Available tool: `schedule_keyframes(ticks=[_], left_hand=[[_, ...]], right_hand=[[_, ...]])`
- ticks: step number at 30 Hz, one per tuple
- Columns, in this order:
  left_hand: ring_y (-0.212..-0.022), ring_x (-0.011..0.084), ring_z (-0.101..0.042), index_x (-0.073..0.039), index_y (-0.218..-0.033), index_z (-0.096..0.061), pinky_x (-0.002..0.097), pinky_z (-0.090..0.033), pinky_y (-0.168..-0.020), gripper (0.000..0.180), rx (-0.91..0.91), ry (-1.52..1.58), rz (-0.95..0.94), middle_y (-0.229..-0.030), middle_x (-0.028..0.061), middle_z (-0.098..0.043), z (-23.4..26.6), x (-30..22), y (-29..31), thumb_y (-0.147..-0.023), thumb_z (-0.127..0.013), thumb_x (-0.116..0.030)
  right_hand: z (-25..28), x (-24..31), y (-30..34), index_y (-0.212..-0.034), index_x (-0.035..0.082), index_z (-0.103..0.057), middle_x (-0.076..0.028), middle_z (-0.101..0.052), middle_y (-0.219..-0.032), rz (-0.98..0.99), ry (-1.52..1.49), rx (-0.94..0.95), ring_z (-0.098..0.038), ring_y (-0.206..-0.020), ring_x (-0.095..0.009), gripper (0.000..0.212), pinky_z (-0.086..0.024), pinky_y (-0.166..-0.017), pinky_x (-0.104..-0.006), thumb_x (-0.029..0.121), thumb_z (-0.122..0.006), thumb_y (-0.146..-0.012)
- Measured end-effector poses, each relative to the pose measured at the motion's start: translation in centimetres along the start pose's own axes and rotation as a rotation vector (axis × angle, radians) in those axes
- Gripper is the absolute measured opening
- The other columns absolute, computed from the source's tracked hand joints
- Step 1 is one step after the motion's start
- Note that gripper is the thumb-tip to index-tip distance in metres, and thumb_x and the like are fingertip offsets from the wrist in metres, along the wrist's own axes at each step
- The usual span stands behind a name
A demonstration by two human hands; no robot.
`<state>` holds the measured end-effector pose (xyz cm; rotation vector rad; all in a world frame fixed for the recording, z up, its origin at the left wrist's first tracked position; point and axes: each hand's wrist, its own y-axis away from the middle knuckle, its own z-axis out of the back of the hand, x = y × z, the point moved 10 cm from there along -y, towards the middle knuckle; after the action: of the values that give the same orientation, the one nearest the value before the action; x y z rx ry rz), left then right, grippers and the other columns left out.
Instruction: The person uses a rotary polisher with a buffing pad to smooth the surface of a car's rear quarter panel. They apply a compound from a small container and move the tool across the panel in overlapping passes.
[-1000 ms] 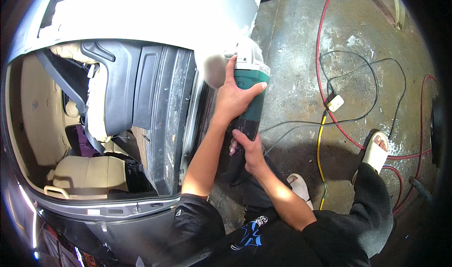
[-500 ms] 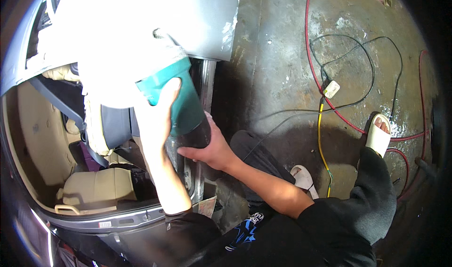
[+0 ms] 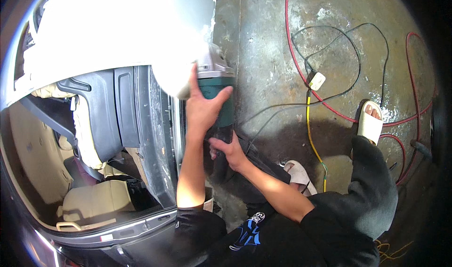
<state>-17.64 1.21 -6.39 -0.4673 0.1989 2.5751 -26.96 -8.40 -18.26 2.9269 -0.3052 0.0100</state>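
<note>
The left hand [image 3: 203, 112] gripped the tool [image 3: 226, 110]; the right hand [image 3: 230, 152] held its black end; its pad [image 3: 182, 90] was by the panel [image 3: 125, 26]; white marks [image 3: 206, 33] seemed left on the edge; glare hid what was done.

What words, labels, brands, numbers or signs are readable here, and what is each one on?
Nothing reads clearly enough to quote.
Blue-and-white print on the black top: any lettering is too small and distorted to read.
White label on the door frame: too small to read.
Green power tool: no text I can make out.
</note>
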Motion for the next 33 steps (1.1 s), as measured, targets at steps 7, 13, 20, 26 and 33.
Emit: schedule_keyframes(ticks=[7, 13, 20, 26, 33], left_hand=[[-0.120, 0.0313, -0.055, 0.005, -0.147, -0.036, 0.0414, -0.044, -0.103, 0.087, -0.332, 0.104, -0.097, -0.136, 0.0252, -0.054, 14.0, -6.0, 2.4, -0.081, -0.081, -0.029], [-0.126, 0.0329, -0.051, 0.006, -0.148, -0.035, 0.0427, -0.039, -0.108, 0.093, -0.494, -0.037, -0.178, -0.141, 0.0260, -0.049, 15.5, -8.6, 0.7, -0.080, -0.084, -0.032], [-0.107, 0.0364, -0.067, 0.000, -0.148, -0.037, 0.0426, -0.052, -0.092, 0.099, -0.082, 0.112, -0.110, -0.118, 0.0261, -0.067, 0.2, -3.8, -5.8, -0.073, -0.084, -0.046], [-0.104, 0.0499, -0.066, -0.030, -0.158, -0.012, 0.0525, -0.051, -0.092, 0.111, 0.068, -0.158, 0.077, -0.112, 0.0332, -0.067, -4.6, -1.2, -5.6, -0.071, -0.075, -0.058], [-0.100, 0.0366, -0.068, 0.000, -0.144, -0.043, 0.0436, -0.052, -0.089, 0.089, -0.071, 0.155, -0.049, -0.112, 0.0251, -0.068, 5.1, -3.3, -3.8, -0.076, -0.083, -0.041]], right_hand=[[-11.2, 5.9, -0.6, -0.146, 0.005, -0.033, -0.008, -0.060, -0.115, 0.341, 0.388, 0.298, -0.059, -0.098, -0.013, 0.091, -0.054, -0.068, -0.0264, 0.015, -0.088, -0.074], [-12.0, 8.5, -2.7, -0.147, 0.002, -0.033, -0.010, -0.061, -0.117, 0.212, 0.390, 0.359, -0.061, -0.099, -0.016, 0.099, -0.053, -0.080, -0.0300, 0.022, -0.092, -0.070], [-1.3, 6.9, -4.3, -0.117, 0.006, -0.049, -0.004, -0.060, -0.083, -0.002, 0.089, 0.091, -0.058, -0.061, -0.013, 0.048, -0.049, -0.051, -0.0290, 0.013, -0.081, -0.082], [1.9, 5.0, -3.0, -0.100, 0.011, -0.052, -0.001, -0.054, -0.068, -0.120, -0.022, -0.061, -0.055, -0.058, -0.014, 0.025, -0.047, -0.056, -0.0302, 0.021, -0.072, -0.089], [-5.2, 5.2, -3.3, -0.125, 0.006, -0.047, -0.004, -0.062, -0.089, 0.083, 0.151, 0.097, -0.060, -0.065, -0.012, 0.059, -0.049, -0.053, -0.0278, 0.012, -0.084, -0.079]])
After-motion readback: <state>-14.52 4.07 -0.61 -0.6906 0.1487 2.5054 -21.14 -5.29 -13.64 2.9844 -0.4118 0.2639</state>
